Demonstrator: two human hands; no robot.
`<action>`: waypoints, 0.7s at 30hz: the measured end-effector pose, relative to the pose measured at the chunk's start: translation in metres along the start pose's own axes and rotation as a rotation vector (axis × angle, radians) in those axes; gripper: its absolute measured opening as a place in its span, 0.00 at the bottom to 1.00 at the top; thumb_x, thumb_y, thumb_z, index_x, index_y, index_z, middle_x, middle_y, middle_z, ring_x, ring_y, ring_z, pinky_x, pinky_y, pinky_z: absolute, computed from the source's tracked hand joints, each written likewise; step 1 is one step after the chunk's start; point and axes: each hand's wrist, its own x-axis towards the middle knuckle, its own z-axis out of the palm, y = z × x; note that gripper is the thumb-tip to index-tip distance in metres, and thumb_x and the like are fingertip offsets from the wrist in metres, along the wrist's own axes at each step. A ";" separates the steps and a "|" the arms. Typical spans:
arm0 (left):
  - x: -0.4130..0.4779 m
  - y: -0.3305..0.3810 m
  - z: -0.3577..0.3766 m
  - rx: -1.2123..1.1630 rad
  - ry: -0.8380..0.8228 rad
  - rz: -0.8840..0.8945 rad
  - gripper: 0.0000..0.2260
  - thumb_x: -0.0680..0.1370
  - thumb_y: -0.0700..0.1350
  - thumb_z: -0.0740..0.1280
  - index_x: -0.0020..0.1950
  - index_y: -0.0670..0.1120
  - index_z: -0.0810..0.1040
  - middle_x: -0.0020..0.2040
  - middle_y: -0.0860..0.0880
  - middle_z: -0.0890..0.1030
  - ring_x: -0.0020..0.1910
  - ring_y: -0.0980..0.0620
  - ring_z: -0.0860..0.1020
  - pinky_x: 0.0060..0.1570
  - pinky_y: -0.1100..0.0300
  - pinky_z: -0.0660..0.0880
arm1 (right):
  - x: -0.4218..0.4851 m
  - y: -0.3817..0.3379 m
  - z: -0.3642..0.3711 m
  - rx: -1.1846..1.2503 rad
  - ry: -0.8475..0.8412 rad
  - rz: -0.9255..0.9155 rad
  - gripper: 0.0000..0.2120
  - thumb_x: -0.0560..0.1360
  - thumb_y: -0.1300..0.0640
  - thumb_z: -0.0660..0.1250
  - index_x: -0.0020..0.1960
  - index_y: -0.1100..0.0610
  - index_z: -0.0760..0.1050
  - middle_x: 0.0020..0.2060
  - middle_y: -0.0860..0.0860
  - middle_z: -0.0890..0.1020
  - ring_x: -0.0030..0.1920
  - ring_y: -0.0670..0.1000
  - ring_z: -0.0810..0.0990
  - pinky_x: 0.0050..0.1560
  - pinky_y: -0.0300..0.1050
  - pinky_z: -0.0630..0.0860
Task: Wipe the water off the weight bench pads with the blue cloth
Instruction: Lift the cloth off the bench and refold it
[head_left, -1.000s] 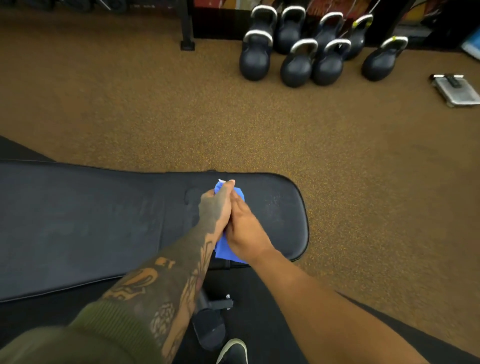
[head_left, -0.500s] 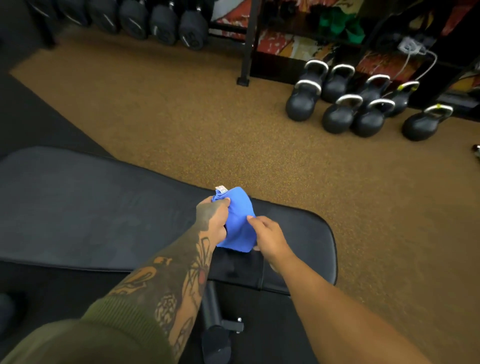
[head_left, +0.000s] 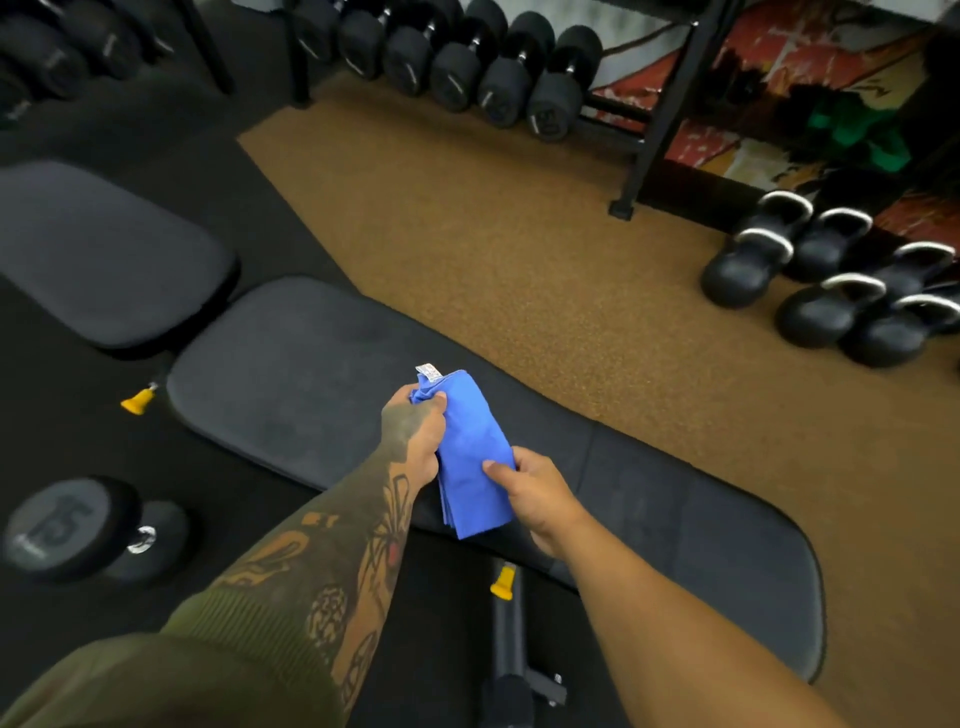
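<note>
The blue cloth (head_left: 470, 457) hangs folded above the black weight bench pad (head_left: 291, 384), with a white tag at its top. My left hand (head_left: 413, 434) grips the cloth's upper left edge. My right hand (head_left: 537, 496) pinches its lower right side between thumb and fingers. The long pad runs from the left to the lower right (head_left: 727, 561). A second, shorter bench pad (head_left: 98, 254) lies at the far left. No water is discernible on the pads.
A dumbbell (head_left: 78, 530) marked 15 lies on the black mat at the lower left. Kettlebells (head_left: 831, 291) stand on the brown floor at right. A rack of dumbbells (head_left: 467, 62) lines the back. Yellow adjustment knobs (head_left: 137, 400) stick out of the bench frame.
The view has swung left and up, bringing the second pad and the floor dumbbell into sight. My hands have drawn apart and the cloth now hangs longer between them.
</note>
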 end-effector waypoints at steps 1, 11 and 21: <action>0.004 0.007 -0.015 -0.010 0.006 -0.003 0.04 0.78 0.38 0.64 0.48 0.44 0.78 0.50 0.37 0.82 0.49 0.39 0.81 0.52 0.41 0.79 | 0.002 -0.004 0.016 -0.011 -0.009 -0.005 0.07 0.78 0.56 0.67 0.53 0.58 0.80 0.48 0.53 0.86 0.51 0.54 0.84 0.53 0.50 0.80; 0.052 0.065 -0.180 -0.072 0.065 -0.059 0.07 0.74 0.34 0.68 0.46 0.45 0.77 0.45 0.40 0.82 0.43 0.41 0.81 0.45 0.44 0.81 | 0.023 -0.039 0.186 -0.153 -0.118 0.016 0.07 0.78 0.55 0.67 0.52 0.58 0.78 0.46 0.57 0.85 0.46 0.57 0.85 0.40 0.52 0.79; 0.097 0.111 -0.333 -0.138 0.197 -0.030 0.10 0.72 0.30 0.67 0.46 0.44 0.77 0.44 0.42 0.82 0.41 0.43 0.80 0.48 0.45 0.79 | 0.044 -0.062 0.346 -0.251 -0.264 -0.018 0.07 0.78 0.55 0.66 0.51 0.59 0.78 0.46 0.58 0.85 0.45 0.58 0.84 0.32 0.44 0.75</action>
